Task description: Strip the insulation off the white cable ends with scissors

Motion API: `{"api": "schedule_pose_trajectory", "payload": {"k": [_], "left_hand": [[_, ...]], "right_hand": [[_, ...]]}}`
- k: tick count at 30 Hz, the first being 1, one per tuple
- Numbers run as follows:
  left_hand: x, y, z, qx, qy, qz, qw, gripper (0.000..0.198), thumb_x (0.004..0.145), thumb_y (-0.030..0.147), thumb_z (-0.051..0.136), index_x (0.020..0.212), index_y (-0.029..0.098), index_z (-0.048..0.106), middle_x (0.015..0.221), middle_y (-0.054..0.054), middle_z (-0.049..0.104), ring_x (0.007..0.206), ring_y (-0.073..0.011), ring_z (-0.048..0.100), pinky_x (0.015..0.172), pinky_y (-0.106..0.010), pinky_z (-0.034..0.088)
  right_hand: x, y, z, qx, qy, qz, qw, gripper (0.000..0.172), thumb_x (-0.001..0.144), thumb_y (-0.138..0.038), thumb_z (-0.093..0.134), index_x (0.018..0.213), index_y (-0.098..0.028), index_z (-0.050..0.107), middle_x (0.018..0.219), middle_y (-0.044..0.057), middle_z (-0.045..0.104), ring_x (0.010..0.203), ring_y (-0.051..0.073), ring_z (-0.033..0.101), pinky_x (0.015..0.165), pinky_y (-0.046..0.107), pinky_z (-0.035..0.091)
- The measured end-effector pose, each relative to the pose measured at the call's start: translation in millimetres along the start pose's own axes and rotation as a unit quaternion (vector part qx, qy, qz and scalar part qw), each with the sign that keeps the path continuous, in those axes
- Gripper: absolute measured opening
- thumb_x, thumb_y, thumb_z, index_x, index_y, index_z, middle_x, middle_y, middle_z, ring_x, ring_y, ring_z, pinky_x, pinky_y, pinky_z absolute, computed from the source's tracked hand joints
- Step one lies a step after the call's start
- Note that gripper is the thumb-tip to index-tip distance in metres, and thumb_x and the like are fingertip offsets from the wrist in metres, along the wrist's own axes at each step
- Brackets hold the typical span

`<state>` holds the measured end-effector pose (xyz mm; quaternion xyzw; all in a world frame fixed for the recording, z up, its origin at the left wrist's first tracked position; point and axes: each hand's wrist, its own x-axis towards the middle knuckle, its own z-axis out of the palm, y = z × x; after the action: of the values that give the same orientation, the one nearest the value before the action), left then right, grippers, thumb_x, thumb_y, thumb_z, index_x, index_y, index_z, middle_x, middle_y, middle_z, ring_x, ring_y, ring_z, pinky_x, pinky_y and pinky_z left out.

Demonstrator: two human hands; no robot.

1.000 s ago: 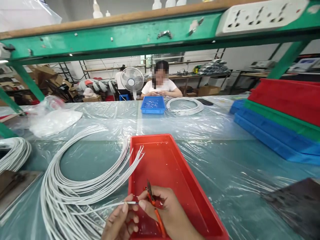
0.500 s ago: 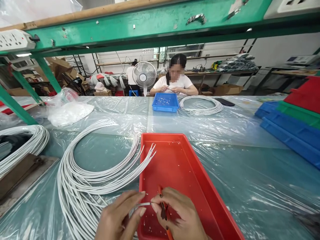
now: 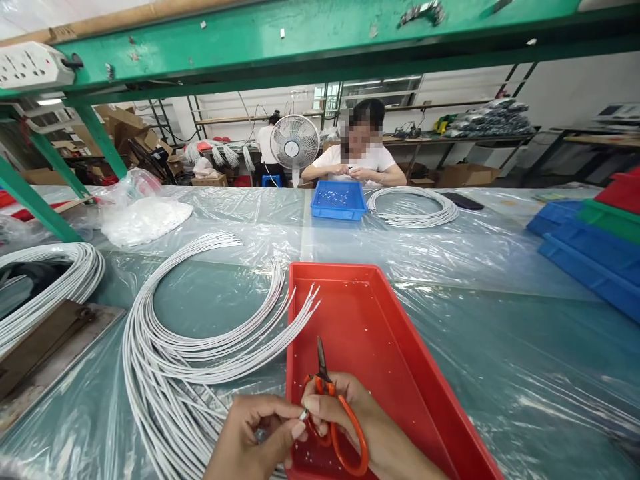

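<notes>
Near the front of the red tray (image 3: 425,360), my left hand (image 3: 255,433) pinches the end of a white cable (image 3: 304,414) between thumb and fingertips. My right hand (image 3: 355,413) is closed around orange-handled scissors (image 3: 323,360), with the dark blades pointing away from me over the tray. The right thumb and fingertip also meet the cable's end, right beside the left fingertips. A large coil of white cables (image 3: 160,360) lies to the left, and its trimmed ends rest over the tray's left rim. Small white scraps dot the tray floor.
Across the table a person (image 3: 357,150) works with both hands above a blue tray (image 3: 339,200), beside another cable coil (image 3: 415,208). Stacked blue, green and red trays (image 3: 595,247) stand at right. A brown metal block (image 3: 45,347) sits at left. A green beam (image 3: 240,53) crosses overhead.
The scissors have swung in my right hand, so the blades now point forward and the handles show. My fingers have come together at the cable's end. The view has shifted slightly.
</notes>
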<state>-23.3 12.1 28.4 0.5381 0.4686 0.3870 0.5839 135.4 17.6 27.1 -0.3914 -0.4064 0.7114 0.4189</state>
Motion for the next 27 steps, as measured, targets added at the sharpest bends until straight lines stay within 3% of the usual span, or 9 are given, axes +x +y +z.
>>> {"api": "schedule_pose_trajectory", "payload": {"k": [2,6,11,16,21,27], "left_hand": [[-1,1,2.6,-0.003,0.018,0.029,0.999,0.009,0.070,0.023,0.067,0.073,0.017,0.074,0.054,-0.003,0.067,0.043,-0.0102,0.055,0.044,-0.018,0.046],[-2,3,5.3,0.054,0.084,0.147,0.984,0.014,0.071,0.015,0.065,0.079,0.023,0.074,0.062,-0.002,0.072,0.049,-0.0124,0.062,0.049,-0.018,0.049],[-3,-1,5.9,0.132,0.111,0.246,0.954,0.025,0.070,0.008,0.064,0.088,0.024,0.072,0.076,-0.004,0.075,0.063,-0.0164,0.068,0.058,-0.020,0.054],[-5,-3,10.3,0.163,0.167,0.267,0.935,0.023,0.067,0.004,0.066,0.081,0.022,0.072,0.072,-0.004,0.074,0.063,-0.0174,0.068,0.062,-0.020,0.053],[-6,-8,11.8,0.165,0.167,0.270,0.934,0.025,0.067,0.003,0.066,0.082,0.022,0.072,0.073,-0.003,0.074,0.065,-0.0163,0.069,0.064,-0.018,0.052],[-5,-13,13.6,0.178,0.177,0.310,0.917,0.031,0.067,-0.001,0.064,0.085,0.023,0.070,0.074,-0.001,0.074,0.064,-0.0141,0.068,0.064,-0.016,0.051]], "right_hand": [[1,1,0,0.012,0.001,0.001,1.000,0.026,0.071,-0.037,0.065,0.064,-0.012,0.059,0.054,-0.003,0.048,0.050,0.007,0.043,0.052,0.020,0.034],[-2,-1,5,0.011,0.051,-0.037,0.998,0.028,0.071,-0.040,0.066,0.064,-0.013,0.061,0.057,-0.002,0.052,0.054,0.007,0.045,0.054,0.018,0.036],[-7,-1,16,0.003,0.092,-0.085,0.992,0.012,0.062,-0.025,0.075,0.064,-0.016,0.067,0.059,-0.001,0.061,0.057,0.010,0.053,0.059,0.018,0.043],[-5,5,22,0.017,0.151,-0.109,0.982,0.011,0.055,-0.016,0.076,0.061,-0.016,0.067,0.056,-0.002,0.060,0.052,0.010,0.051,0.054,0.018,0.044],[-4,4,22,-0.023,0.170,-0.100,0.980,0.007,0.057,-0.017,0.071,0.059,-0.013,0.066,0.053,-0.001,0.057,0.050,0.009,0.047,0.051,0.019,0.040],[-6,3,24,-0.152,0.208,-0.118,0.959,0.005,0.059,-0.016,0.059,0.055,-0.013,0.058,0.050,-0.001,0.052,0.049,0.010,0.044,0.047,0.021,0.038]]}}
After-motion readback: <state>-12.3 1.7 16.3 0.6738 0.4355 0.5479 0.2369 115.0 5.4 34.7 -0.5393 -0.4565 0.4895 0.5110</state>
